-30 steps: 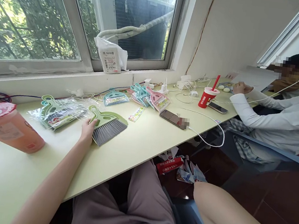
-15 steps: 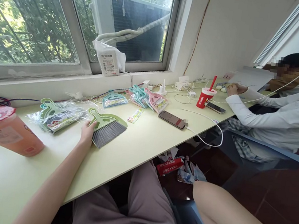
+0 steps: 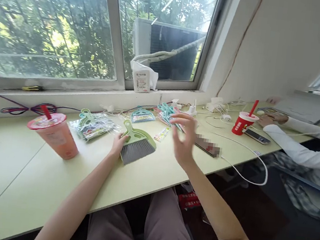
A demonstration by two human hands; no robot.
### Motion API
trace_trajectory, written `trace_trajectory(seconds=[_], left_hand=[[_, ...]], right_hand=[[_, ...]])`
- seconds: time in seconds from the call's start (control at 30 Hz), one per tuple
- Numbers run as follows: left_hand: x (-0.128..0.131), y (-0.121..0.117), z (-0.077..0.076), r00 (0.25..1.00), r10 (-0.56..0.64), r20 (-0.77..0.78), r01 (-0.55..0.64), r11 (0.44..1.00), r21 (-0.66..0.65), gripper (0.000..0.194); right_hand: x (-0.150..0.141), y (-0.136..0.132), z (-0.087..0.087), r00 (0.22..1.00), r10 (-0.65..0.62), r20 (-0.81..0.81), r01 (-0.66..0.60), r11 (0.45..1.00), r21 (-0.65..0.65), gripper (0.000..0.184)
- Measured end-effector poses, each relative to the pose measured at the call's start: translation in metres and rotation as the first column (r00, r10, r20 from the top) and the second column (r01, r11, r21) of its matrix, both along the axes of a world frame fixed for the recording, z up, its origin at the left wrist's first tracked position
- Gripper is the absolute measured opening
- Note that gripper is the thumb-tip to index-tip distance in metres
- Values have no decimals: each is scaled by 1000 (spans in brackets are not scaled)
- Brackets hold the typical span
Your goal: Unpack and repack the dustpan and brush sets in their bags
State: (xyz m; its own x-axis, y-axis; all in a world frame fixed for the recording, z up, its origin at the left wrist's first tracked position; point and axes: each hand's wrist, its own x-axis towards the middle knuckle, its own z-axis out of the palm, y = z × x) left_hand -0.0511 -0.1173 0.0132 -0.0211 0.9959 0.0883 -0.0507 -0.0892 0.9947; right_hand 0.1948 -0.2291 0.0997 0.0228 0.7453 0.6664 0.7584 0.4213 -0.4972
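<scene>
A green mini brush and dustpan set (image 3: 137, 143) lies on the pale green table (image 3: 16, 180). My left hand (image 3: 118, 144) rests against its left edge, fingers curled onto it. My right hand (image 3: 183, 139) hovers above the table with fingers spread and holds nothing. It is blurred by motion and hangs in front of a phone (image 3: 208, 147) on a white cable. A stack of teal and pink packaged sets (image 3: 167, 112) lies just beyond that hand. A packaged green set (image 3: 94, 126) sits left of the loose set.
A pink drink cup with a red straw (image 3: 54, 133) stands at the left. A red cup (image 3: 241, 123) and another phone (image 3: 256, 136) sit by another person's sleeve (image 3: 294, 151) at the right. Chargers and cables (image 3: 217, 106) run along the window sill.
My right arm has risen from my lap and its hand is now over the table. The camera has swung left and up. My left hand stays at the green set.
</scene>
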Motion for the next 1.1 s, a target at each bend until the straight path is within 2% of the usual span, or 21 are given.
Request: trace_trajectory(seconds=[0.03, 0.1, 0.13, 0.2, 0.23, 0.27, 0.33, 0.4, 0.57, 0.73, 0.93, 1.03, 1.1], left_hand=[[1, -2, 2, 1000, -25, -6, 25, 1000, -3, 39], [2, -7, 4, 997, -76, -7, 76, 997, -4, 40], [2, -10, 5, 995, -95, -7, 95, 995, 2, 40], [2, -13, 7, 991, -134, -19, 134, 991, 11, 39], [2, -14, 8, 989, -146, -31, 146, 989, 13, 39], [2, -15, 8, 987, -158, -41, 159, 987, 7, 38], [1, -17, 10, 981, -188, -46, 188, 982, -2, 40], [2, -18, 11, 974, -224, -41, 224, 974, 8, 42], [6, -19, 12, 966, -252, -50, 253, 967, 23, 42], [8, -21, 12, 972, -228, -52, 230, 973, 26, 42], [7, -14, 15, 975, -222, -22, 221, 974, -50, 47], [3, -13, 15, 947, -320, 26, 320, 930, -181, 52], [2, -13, 12, 927, -372, 47, 372, 896, -244, 52]], right_hand=[[-9, 15, -7, 998, 30, -48, -32, 999, -31, 39], [-24, 45, -26, 974, 132, -182, -167, 967, -192, 44], [-30, 60, -37, 948, 191, -256, -268, 911, -313, 45], [-38, 84, -58, 882, 304, -359, -456, 738, -497, 44], [-41, 92, -67, 861, 302, -410, -494, 689, -530, 44], [-42, 97, -73, 835, 294, -466, -528, 670, -522, 46], [-43, 97, -80, 779, 279, -562, -575, 677, -460, 51], [-42, 90, -80, 731, 270, -627, -601, 690, -403, 53], [-38, 78, -72, 677, 201, -708, -617, 680, -397, 52], [-40, 80, -73, 669, 107, -736, -575, 702, -421, 47], [-42, 80, -75, 661, 114, -741, -563, 728, -391, 52], [-36, 85, -75, 667, 150, -730, -549, 761, -346, 56], [-27, 89, -74, 698, 143, -702, -517, 778, -356, 62]])
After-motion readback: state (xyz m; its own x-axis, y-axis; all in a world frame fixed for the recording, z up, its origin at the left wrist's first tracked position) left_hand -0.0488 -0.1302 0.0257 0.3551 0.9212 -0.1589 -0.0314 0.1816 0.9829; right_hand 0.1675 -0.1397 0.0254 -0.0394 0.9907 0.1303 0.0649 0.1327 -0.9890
